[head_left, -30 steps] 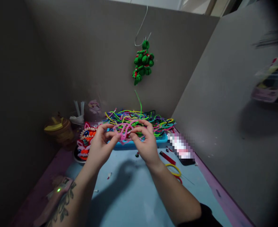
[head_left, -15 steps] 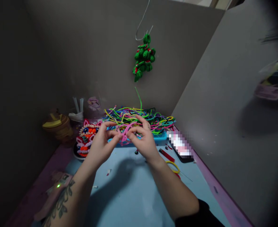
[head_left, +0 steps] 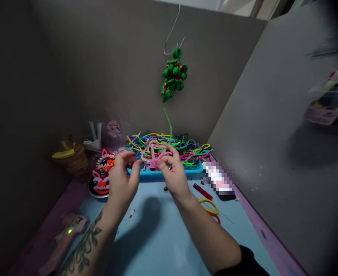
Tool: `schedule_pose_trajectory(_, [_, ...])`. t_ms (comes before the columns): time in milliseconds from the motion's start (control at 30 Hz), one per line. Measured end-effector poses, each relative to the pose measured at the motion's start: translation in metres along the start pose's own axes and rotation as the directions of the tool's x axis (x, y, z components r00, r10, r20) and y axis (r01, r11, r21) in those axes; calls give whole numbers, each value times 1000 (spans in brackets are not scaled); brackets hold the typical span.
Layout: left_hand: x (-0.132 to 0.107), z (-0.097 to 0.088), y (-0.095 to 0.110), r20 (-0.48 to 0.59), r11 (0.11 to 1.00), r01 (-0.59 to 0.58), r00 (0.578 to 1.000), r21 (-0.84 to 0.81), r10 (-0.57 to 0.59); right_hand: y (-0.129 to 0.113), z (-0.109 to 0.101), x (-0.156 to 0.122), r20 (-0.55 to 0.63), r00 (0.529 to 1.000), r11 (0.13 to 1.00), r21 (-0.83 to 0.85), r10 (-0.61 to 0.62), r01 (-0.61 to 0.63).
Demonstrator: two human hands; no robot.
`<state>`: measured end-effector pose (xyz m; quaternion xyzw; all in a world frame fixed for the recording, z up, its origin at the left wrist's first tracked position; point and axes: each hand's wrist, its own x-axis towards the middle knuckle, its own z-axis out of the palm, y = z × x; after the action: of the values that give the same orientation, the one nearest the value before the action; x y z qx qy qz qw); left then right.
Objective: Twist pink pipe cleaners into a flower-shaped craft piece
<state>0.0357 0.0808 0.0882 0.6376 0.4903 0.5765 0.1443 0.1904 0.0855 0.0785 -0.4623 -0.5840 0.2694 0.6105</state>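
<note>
A pink looped piece of bent pipe cleaners (head_left: 153, 163) is up in front of me, its loops fanned upward from a bunched centre. My right hand (head_left: 173, 172) pinches it at the lower right between thumb and fingers. Just left of the piece is my left hand (head_left: 125, 170), fingers curved and thumb apart, with nothing plainly held. Behind both hands, a blue tray (head_left: 196, 168) overflows with pipe cleaners (head_left: 186, 147) of many colours.
A bowl (head_left: 95, 193) of fuzzy orange, red and pink figures stands left. Right lie a red lighter (head_left: 202, 191), yellow-and-red-handled scissors (head_left: 210, 206) and a phone (head_left: 226, 195). A green ornament (head_left: 174, 74) hangs above. A pink glue gun (head_left: 68, 234) lies front left.
My left hand has drawn slightly left, away from the pink piece. The piece now shows its loops more openly, held by my right hand. The camera view has tilted up a little.
</note>
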Motion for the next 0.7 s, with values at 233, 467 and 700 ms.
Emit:
schedule_pose_trajectory(233, [-6, 12, 9, 185, 914, 235, 966, -331, -181, 1, 5, -4, -50, 999, 1000, 20, 3, -2])
schedule_pose_trajectory(467, [-4, 11, 6, 184, 924, 200, 972, -325, -146, -3, 9, -7, -83, 996, 999, -46, -20, 17])
schedule_pose_trajectory(700, [1, 7, 7, 227, 833, 334, 940, -441, -256, -2, -5, 2, -93, 992, 996, -26, -82, 80])
